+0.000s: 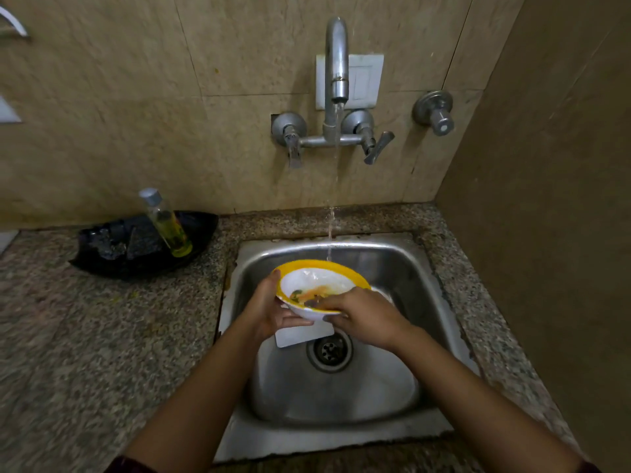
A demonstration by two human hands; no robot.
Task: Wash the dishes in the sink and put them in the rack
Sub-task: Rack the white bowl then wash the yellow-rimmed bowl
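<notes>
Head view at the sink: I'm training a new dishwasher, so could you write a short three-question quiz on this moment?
1. True or false: water is running from the tap.
2. Where is the bottle of yellow liquid? A) on a wall shelf B) in the black tray on the counter C) on the floor
3. Which hand has its fingers inside the bowl?

Key:
1. True.
2. B.
3. The right hand; the left hand holds the bowl at its rim.
</notes>
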